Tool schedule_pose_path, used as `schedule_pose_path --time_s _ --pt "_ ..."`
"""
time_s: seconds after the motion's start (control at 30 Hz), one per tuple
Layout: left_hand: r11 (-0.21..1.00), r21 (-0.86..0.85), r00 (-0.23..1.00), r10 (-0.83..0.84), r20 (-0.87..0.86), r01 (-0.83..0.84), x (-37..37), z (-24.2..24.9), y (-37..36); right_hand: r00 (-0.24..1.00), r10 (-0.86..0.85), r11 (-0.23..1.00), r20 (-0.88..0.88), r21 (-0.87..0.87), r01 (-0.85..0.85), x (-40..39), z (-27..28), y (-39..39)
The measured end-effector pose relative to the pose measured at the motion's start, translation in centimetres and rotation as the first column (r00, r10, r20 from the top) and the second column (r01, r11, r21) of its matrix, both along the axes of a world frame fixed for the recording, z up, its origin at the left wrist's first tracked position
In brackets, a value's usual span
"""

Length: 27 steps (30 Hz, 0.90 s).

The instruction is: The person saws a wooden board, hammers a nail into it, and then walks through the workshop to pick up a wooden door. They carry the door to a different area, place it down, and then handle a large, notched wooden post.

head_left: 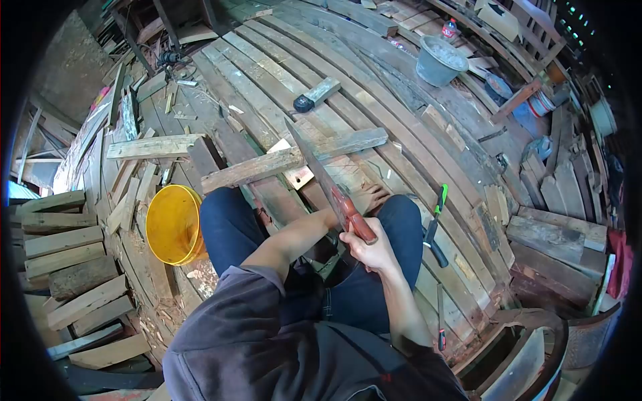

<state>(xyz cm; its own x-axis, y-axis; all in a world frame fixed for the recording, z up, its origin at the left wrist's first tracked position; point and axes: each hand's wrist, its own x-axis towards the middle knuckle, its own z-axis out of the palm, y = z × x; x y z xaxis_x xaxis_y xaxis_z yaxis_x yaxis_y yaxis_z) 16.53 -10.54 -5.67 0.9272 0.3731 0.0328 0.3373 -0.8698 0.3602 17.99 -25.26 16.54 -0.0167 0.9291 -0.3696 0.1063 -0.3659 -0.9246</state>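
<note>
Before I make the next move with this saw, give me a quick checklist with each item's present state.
1. Right hand closed around the handle of the saw: ok.
2. Saw teeth touching the beam: cannot tell; the blade crosses it in view, but contact is unclear.
3. Beam held by a clamp: not ok, none visible on it.
4. Left forearm away from the saw: not ok, it reaches in close by the handle.
5. Yellow bucket apart from the blade: ok, off to the left.
</note>
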Motion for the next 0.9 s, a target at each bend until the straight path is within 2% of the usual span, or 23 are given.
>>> schedule_pose_path --time_s 0.23,0.33,0.37,0.43,0.47,0.5,0.53,0.6,0.63,0.67,0.73,0.77,0.83,0.9 --pt "0.999 -0.018 0.99 0.045 -0.136 -0.048 -2.6 0.3 -2.1 0.997 -0.027 1.0 -0.071 -0.014 0.026 0.6 -1.3 0.0" --pt "0.989 -0.1 0.92 0.065 -0.386 -0.112 -6.0 1.1 -4.4 0.992 -0.056 0.998 -0.112 -0.028 0.053 1.0 -1.9 -0.3" --pt "0.978 -0.145 0.857 0.055 -0.512 -0.15 -7.3 2.1 -4.9 0.994 -0.043 0.999 -0.102 0.022 0.045 1.1 -2.6 -0.3" --pt "0.917 -0.301 0.574 -0.102 -0.812 -0.263 -9.9 7.1 -4.2 0.997 -0.015 0.992 -0.074 0.121 0.023 1.6 -4.1 -0.5" --pt "0.855 -0.322 0.418 -0.14 -0.897 -0.405 -10.8 12.7 -3.3 0.999 -0.015 1.0 -0.048 0.019 0.016 1.7 -3.0 -0.6" --pt "0.867 -0.399 0.399 -0.266 -0.878 -0.299 -12.3 13.4 -1.3 1.0 0.002 0.999 -0.031 0.037 -0.001 1.9 -3.2 -0.8" --pt "0.822 -0.456 0.448 -0.285 -0.847 -0.341 -14.3 14.3 1.4 1.0 0.014 0.998 -0.017 0.063 -0.013 2.0 -3.6 -0.7" --pt "0.847 -0.339 0.719 0.07 -0.692 -0.409 -19.6 16.1 6.7 0.999 0.023 0.994 -0.036 0.11 -0.019 2.1 -4.4 -1.0" --pt "0.806 -0.284 0.717 0.23 -0.658 -0.519 -20.8 19.7 8.6 0.999 0.029 0.992 -0.028 0.127 -0.025 2.2 -4.9 -1.0" --pt "0.854 -0.335 0.899 0.291 -0.329 -0.399 -25.6 13.3 13.8 0.999 0.032 0.99 -0.021 0.14 -0.029 2.2 -5.4 -1.4" --pt "0.609 -0.534 0.792 0.57 -0.219 -0.586 -28.0 16.7 15.7 0.999 0.039 0.986 -0.011 0.165 -0.036 1.9 -6.1 -1.6" --pt "0.429 -0.65 0.709 0.66 -0.249 -0.627 -29.5 16.3 16.6 0.999 0.038 0.985 -0.008 0.17 -0.036 1.8 -6.4 -1.8" --pt "0.303 -0.73 0.652 0.715 -0.251 -0.613 -32.5 12.9 17.8 0.998 0.037 0.98 0.046 0.194 -0.045 1.6 -6.4 -2.3" --pt "0.496 -0.673 0.816 0.494 -0.3 -0.548 -34.8 7.6 18.7 0.989 0.046 0.969 0.138 0.235 -0.078 1.0 -5.7 -2.4"
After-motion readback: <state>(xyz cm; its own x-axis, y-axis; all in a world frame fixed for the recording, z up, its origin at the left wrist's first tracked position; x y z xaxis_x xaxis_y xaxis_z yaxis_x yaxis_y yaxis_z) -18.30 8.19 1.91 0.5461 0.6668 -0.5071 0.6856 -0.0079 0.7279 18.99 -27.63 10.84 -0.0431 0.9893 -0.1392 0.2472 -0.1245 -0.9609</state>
